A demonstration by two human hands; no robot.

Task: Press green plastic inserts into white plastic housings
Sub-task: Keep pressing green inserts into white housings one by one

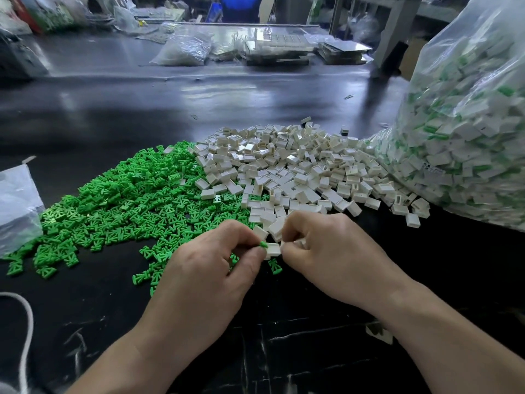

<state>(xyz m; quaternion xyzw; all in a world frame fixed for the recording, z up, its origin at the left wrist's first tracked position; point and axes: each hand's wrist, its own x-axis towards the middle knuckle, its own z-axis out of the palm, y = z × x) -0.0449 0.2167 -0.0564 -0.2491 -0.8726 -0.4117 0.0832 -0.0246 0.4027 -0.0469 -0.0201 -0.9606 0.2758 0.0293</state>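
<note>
Green insert (263,245) touches white housing (273,248) at its left end; green heap (127,200) beside white heap (298,166).

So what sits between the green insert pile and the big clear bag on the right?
The heap of loose white housings, seen in the head view.

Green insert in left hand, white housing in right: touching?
Touching. Head view: the green insert, pinched by the left hand, butts against the edge of the white housing gripped by the right hand, with no gap visible.
</note>
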